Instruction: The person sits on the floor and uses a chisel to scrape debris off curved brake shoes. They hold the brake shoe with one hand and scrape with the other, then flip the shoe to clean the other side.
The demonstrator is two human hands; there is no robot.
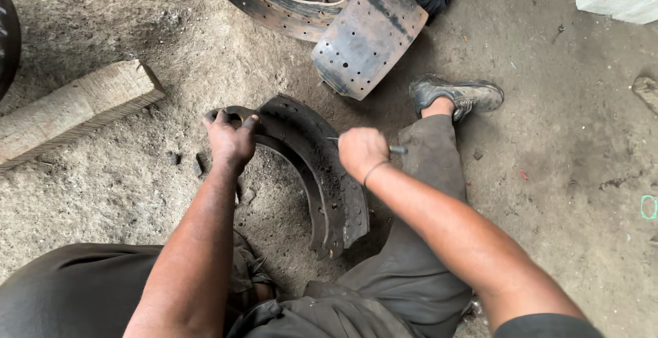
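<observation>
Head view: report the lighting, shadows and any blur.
Head view: soft, even daylight, no glare, only faint shadows under the brake shoe and wood block; left hand on the shoe's end is sharp; right hand, gripping a thin metal tool, is slightly motion-blurred; frame edges bow a little.

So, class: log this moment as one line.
left hand: grips brake shoe end | right hand: holds thin metal tool against shoe | ground: dirt
</observation>
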